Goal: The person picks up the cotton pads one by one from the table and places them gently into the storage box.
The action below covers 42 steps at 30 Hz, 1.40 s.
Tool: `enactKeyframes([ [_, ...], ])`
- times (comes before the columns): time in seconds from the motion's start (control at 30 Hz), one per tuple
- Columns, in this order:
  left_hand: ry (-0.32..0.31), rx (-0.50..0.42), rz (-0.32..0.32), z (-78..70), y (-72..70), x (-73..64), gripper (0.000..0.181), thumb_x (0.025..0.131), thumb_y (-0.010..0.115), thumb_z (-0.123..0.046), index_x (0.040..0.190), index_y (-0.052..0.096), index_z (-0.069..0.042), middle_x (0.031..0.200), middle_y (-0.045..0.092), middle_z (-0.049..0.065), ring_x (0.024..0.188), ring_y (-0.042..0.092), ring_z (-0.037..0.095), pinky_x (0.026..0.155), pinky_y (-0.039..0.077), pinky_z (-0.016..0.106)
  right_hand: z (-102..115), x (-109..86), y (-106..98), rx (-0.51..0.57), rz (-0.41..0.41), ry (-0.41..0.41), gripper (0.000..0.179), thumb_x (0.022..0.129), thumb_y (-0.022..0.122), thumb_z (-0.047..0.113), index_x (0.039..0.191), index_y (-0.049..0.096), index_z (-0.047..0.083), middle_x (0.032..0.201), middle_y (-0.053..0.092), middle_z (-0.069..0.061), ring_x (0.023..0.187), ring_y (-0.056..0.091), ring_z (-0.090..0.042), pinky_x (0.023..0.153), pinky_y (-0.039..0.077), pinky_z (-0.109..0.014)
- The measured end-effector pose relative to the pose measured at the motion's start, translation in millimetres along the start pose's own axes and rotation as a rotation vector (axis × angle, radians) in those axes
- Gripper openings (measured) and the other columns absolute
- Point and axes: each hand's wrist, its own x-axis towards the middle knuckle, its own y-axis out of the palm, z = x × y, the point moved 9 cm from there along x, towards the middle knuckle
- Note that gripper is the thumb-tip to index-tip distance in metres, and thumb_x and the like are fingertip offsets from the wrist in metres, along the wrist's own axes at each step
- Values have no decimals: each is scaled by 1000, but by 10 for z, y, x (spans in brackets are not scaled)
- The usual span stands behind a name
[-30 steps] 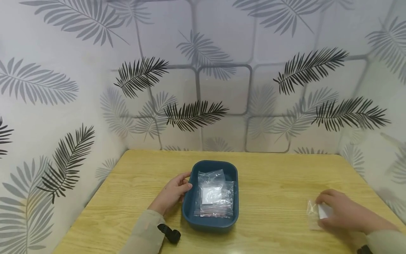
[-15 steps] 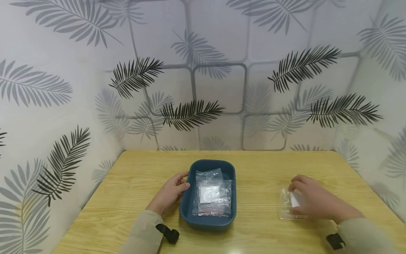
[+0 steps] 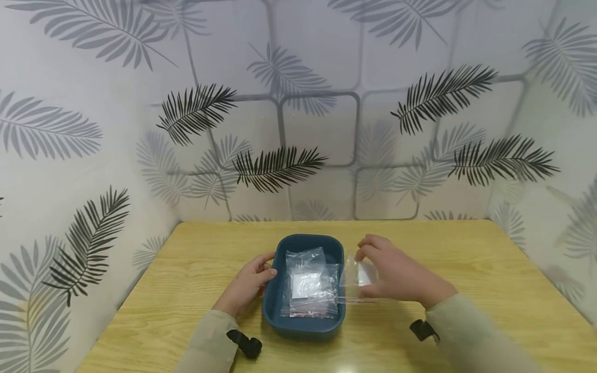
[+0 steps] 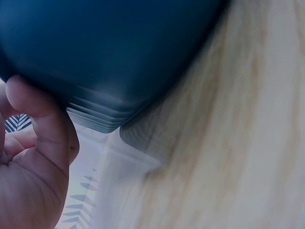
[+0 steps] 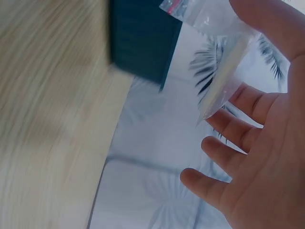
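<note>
A dark blue plastic bin [image 3: 305,331] stands on the table, holding several clear zip-lock bags [image 3: 316,300], one with a white square inside. At the bin's left side my left hand [image 3: 247,285] holds the rim, thumb on the edge and fingers against the outer wall; the left wrist view has the bin [image 4: 105,52] above the curled fingers. My right hand [image 3: 398,272] pinches another clear zip-lock bag [image 3: 350,282] between thumb and fingertips, right at the bin's right rim. In the right wrist view this zip-lock bag [image 5: 226,78] contains a flat white piece, and its seal has a pinkish-red line.
The light wooden table [image 3: 466,248] reaches back to a wall [image 3: 322,129] with a leaf pattern, which also runs along both sides. Black straps [image 3: 244,343] with small devices sit on both sleeves.
My right hand has carried the zip-lock bag leftward from the table's right side to the bin's right rim. The left hand stays on the bin; the head view has shifted slightly.
</note>
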Motion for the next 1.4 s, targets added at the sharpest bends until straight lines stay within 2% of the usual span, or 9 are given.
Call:
enactKeyframes([
  [0.33,10,-1,0,-34,7,-1,52,103,57,-13,153,42,-11,109,53,15,67,46,17,58,42,28,476,403,177,0,59,-66,61,74,89,45,118,65,11,138,50,-10,127,48,-30,102,44,-45],
  [0.6,-14,-15,0,-15,10,-6,53,103,57,-13,153,42,-11,111,53,14,69,48,17,58,43,28,715,629,344,-25,75,-78,61,77,87,47,122,66,11,139,49,-12,132,43,-32,105,41,-49],
  [0.8,-19,-10,-4,5,-9,11,52,103,58,-15,153,43,-12,111,54,14,72,50,19,60,44,28,833,762,497,-103,117,-51,61,77,84,54,122,66,17,139,49,-6,135,41,-29,107,40,-47],
  [1.1,-2,3,-3,-16,-36,16,51,102,54,-12,152,42,-10,107,53,13,74,48,20,61,43,28,1009,944,579,-203,114,-35,64,77,81,60,123,66,19,134,52,-3,135,41,-27,104,44,-46],
  [1.23,-3,8,-3,-25,-42,6,51,103,56,-13,152,42,-9,108,54,13,78,51,20,64,45,29,1006,968,634,-235,143,-16,71,76,80,62,129,65,18,138,51,-4,137,39,-28,105,43,-48],
  [1.4,-7,30,-2,-20,-35,-11,53,104,57,-19,154,40,-13,111,54,13,72,46,20,61,44,31,954,930,658,-232,165,13,78,78,79,63,137,61,17,144,48,-6,142,35,-30,110,37,-51],
])
